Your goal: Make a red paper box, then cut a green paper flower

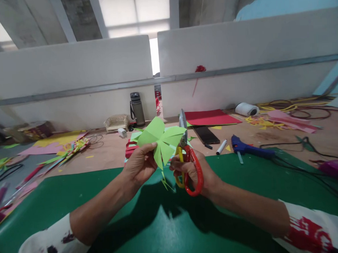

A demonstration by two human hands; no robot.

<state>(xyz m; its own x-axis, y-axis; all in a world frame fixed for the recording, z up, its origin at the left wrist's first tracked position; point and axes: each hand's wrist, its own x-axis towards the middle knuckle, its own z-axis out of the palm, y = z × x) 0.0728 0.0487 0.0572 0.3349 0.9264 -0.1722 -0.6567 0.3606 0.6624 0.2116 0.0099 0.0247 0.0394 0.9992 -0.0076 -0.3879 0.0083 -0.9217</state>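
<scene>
A light green paper flower (155,131) with several cut petals is pinched between the thumb and fingers of my left hand (141,162). My right hand (195,168) grips a pair of scissors (194,174) with one red and one yellow handle loop. The scissors' blades point up and stand right beside the flower's right petal; whether they touch it I cannot tell. Thin green paper scraps (165,181) hang or fall below the flower. Both hands are held above a green mat (129,234), and their shadows lie on it.
Behind the mat are a dark bottle (136,110), red paper sheets (212,117), a phone (205,135) and a white marker (221,147). A blue glue gun (251,148) with its cable lies at right. Paper strips (74,149) and yellow paper (59,139) lie at left. White panels (69,71) stand behind.
</scene>
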